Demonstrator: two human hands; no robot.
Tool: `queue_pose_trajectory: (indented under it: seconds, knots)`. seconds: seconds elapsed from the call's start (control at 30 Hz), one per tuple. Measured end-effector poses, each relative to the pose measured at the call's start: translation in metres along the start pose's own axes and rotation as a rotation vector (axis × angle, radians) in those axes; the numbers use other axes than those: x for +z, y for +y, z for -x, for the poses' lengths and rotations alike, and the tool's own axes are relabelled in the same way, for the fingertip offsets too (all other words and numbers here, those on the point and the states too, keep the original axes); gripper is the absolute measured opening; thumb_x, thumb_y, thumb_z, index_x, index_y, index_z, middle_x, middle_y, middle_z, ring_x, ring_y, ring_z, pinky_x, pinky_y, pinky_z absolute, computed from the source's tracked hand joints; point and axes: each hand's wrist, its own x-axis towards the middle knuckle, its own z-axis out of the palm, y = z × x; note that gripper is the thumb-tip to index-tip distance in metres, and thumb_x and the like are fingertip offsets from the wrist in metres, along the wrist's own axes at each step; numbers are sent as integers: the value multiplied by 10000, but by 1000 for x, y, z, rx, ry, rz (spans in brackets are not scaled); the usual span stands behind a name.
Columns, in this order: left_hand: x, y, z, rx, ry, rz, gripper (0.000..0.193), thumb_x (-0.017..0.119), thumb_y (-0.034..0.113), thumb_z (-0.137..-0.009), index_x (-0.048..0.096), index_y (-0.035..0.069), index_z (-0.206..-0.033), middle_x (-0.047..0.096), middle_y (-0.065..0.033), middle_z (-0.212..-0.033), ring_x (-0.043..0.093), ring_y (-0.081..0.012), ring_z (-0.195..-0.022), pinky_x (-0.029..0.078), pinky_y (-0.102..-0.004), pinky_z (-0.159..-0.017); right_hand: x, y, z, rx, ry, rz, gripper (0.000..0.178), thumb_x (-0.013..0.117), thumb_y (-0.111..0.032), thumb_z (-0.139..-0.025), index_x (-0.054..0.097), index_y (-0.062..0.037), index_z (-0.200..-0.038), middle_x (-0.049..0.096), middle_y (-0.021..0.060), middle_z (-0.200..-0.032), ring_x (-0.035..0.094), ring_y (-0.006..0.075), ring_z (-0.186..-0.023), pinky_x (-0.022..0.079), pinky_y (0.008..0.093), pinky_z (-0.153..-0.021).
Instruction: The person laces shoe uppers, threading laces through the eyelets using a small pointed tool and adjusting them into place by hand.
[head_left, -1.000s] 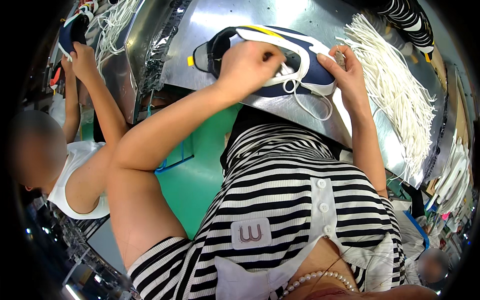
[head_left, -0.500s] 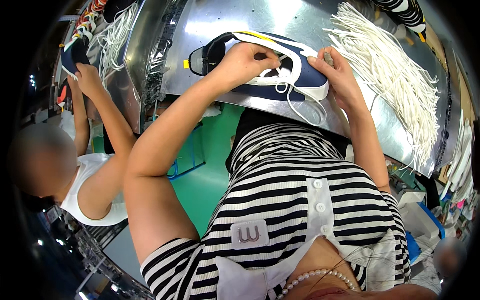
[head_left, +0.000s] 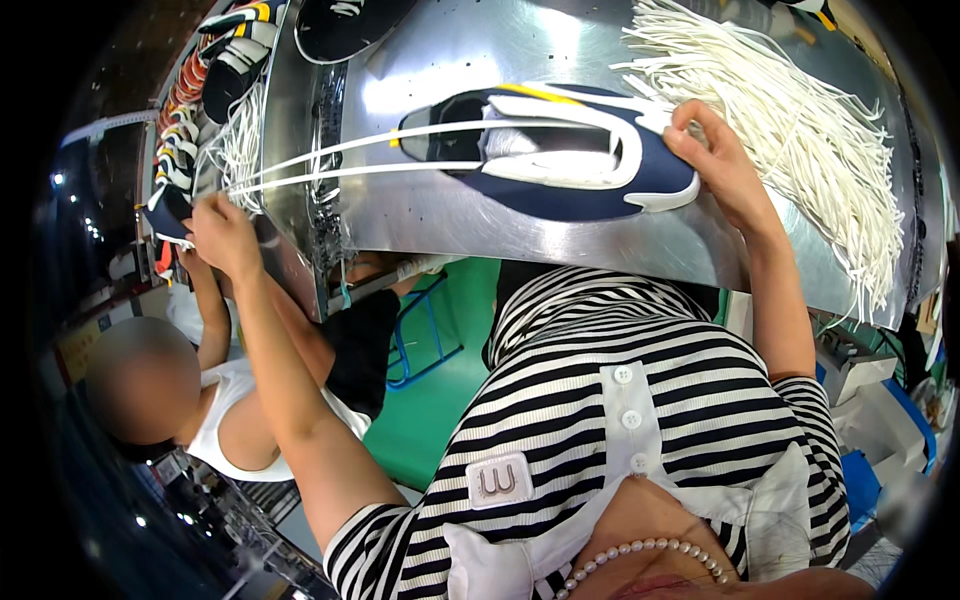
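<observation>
A navy shoe point(head_left: 560, 196) with white trim and a yellow stripe lies on its sole on the metal tabletop, its toe to the right. Two lengths of white shoelace point(head_left: 370, 170) run taut from its opening to the far left. There my left hand point(head_left: 222, 235) is closed on their ends, well away from the shoe. At the toe, my right hand point(head_left: 722, 165) grips the shoe, thumb and fingers bent around the front edge. Part of the toe is hidden under those fingers.
A wide bundle of white laces point(head_left: 790, 150) covers the table's right side. A dark shoe point(head_left: 350, 25) stands at the back edge. On the left, a co-worker point(head_left: 230, 420) sits close to my left arm, beside a row of shoes point(head_left: 240, 70) and more laces.
My left hand has moved from the shoe's opening far to the left, drawing the laces out straight. The loose lace loop by the shoe's near side is gone. My right hand stays at the toe.
</observation>
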Motion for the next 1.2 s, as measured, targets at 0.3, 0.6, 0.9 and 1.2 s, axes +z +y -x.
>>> queue_pose_trajectory:
  seconds: [0.3, 0.6, 0.9, 1.2]
  knots:
    - [-81, 256, 36, 436, -331, 1126, 54, 623, -3, -860, 596, -14, -905, 642, -122, -936, 611, -243, -782, 494, -321, -711, 1, 1, -16, -202, 277, 906, 228, 594, -275, -934, 560, -58, -996, 633, 135, -955, 612, 285, -849, 479, 363, -712]
    - [-18, 286, 79, 106, -599, 1516, 55, 638, 18, -887, 597, -17, -883, 589, -34, -867, 466, -37, -647, 387, -196, -544, 57, -23, -7, -202, 190, 1098, 385, 666, -418, -851, 650, -44, -760, 642, 111, -630, 637, 320, -623, 476, 420, -579]
    - [-21, 286, 81, 49, -557, 1514, 64, 641, 37, -881, 605, -14, -869, 612, -55, -851, 515, -88, -653, 422, -233, -568, 43, -2, -14, -115, 183, 687, 211, 679, -248, -849, 687, -44, -904, 638, 128, -667, 622, 263, -622, 483, 346, -618]
    - [-25, 247, 58, -219, -835, 2118, 117, 503, 126, -999, 588, 46, -1009, 601, -30, -809, 545, -50, -740, 415, -196, -660, 46, 7, -5, -233, 316, 295, 148, 627, -184, -925, 573, -59, -981, 574, 14, -740, 488, 80, -607, 408, 242, -559]
